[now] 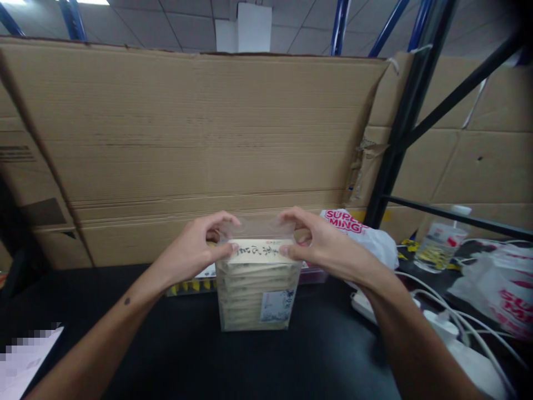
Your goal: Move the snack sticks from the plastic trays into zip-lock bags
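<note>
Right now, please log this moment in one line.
left hand: at clear box's top; right hand: at its top, opposite side; box: upright on black table; packs: stacked inside

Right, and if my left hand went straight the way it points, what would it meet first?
The clear package, whose top your left hand seems to touch; beyond it, probably your right hand, though depth is hard to judge.

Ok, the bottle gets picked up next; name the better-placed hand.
Right, I'd judge. The right hand is nearer the bottle, which stands on that side; the left hand would have to cross past it. Both are now at the package.
</note>
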`<state>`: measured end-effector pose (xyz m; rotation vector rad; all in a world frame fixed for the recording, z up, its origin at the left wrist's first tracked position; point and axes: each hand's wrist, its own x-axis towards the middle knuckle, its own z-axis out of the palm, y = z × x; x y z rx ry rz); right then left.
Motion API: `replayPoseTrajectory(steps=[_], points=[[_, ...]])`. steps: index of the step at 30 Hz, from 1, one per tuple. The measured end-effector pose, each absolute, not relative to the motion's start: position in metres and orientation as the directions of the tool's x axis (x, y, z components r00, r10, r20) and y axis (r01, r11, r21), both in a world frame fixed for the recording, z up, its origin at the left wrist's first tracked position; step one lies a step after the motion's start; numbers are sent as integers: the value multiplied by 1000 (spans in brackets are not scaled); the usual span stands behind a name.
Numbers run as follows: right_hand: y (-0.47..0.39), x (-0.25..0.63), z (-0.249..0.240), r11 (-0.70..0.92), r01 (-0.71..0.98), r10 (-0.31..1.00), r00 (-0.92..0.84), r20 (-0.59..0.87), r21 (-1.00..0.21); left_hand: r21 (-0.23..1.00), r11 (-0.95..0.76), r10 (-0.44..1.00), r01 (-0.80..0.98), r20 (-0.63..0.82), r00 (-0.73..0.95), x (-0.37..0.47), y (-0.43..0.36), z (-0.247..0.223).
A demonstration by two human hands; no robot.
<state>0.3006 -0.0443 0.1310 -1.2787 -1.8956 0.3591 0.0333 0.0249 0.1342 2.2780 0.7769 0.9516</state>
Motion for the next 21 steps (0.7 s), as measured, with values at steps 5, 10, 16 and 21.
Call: replayPoseTrajectory(steps=[5, 10, 16, 21], points=[[-48, 295, 158, 363, 835, 915, -237, 325, -414, 638, -695, 683, 332, 442, 582, 33, 18, 141], [-49, 288, 165, 328, 878, 937, -257, 235, -349, 556, -744, 651, 369, 480, 588, 33, 9, 144], [-48, 290, 163, 366, 877, 918, -287, 272, -310, 368, -826, 563, 426, 526, 638, 29, 5, 148], [-55, 298, 155, 447, 838, 876, -338, 345, -313, 167, -889, 447, 426, 518, 729, 22, 7, 149]])
